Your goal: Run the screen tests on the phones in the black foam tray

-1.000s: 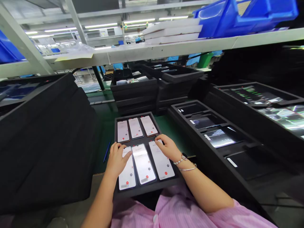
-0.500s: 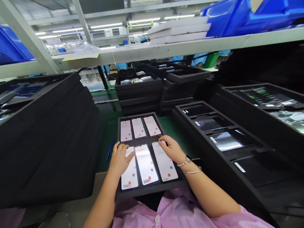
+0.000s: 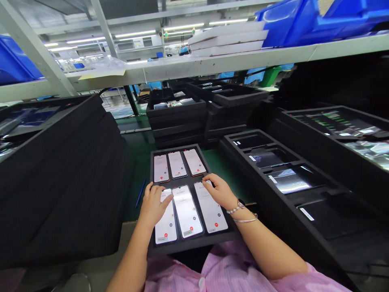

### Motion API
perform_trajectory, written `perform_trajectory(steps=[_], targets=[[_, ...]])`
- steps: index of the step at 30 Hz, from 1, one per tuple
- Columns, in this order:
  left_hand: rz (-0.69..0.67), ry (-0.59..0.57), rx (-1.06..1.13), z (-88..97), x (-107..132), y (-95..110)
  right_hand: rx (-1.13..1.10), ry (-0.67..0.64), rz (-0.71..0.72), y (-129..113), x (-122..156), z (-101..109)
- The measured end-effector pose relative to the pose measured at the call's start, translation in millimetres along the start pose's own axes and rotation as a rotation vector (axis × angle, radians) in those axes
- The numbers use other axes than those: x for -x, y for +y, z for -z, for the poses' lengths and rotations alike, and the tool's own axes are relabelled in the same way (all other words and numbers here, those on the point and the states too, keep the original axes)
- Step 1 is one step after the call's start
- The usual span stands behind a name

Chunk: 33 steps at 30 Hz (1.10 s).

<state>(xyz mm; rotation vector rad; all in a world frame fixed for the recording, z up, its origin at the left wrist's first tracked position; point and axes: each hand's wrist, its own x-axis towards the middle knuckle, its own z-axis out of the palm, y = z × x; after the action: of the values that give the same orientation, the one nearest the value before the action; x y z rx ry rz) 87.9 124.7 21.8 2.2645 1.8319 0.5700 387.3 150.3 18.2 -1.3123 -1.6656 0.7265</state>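
A black foam tray point(image 3: 194, 243) lies before me, holding several smartphones in two rows with lit white screens. Each screen has a small red button low down. My left hand point(image 3: 153, 202) lies over the top of the near-left phone point(image 3: 165, 227), fingers apart, thumb reaching toward the middle phone point(image 3: 187, 209). At the upper end of the near-right phone point(image 3: 212, 211) rests my right hand point(image 3: 220, 190), its fingers bent and a little apart, with nothing held. Bracelets circle my right wrist. Whether the fingertips press the glass I cannot tell.
To the left rises a tall stack of black trays point(image 3: 60, 190). On the right a long black tray point(image 3: 291, 215) holds dark-screened phones. More tray stacks point(image 3: 176, 121) stand behind. A blue pen point(image 3: 140, 194) lies on the green mat point(image 3: 133, 162). A shelf point(image 3: 170, 69) crosses above.
Both hands stay in place over the phones. Small marks now show near the top of the near-middle and near-right screens. The view has shifted very slightly.
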Motion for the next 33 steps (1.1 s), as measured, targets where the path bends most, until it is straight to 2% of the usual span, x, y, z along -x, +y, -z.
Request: perform_trajectory(steps=[27,33], targets=[[0.019,0.013,0.059,1.8,0.0,1.8,-0.005,0.010,0.001,0.4,0.9,0.4],[0.030,0.068,0.226,3.8,-2.9,4.2,-0.008,0.021,0.000,3.8,-0.7,-0.4]])
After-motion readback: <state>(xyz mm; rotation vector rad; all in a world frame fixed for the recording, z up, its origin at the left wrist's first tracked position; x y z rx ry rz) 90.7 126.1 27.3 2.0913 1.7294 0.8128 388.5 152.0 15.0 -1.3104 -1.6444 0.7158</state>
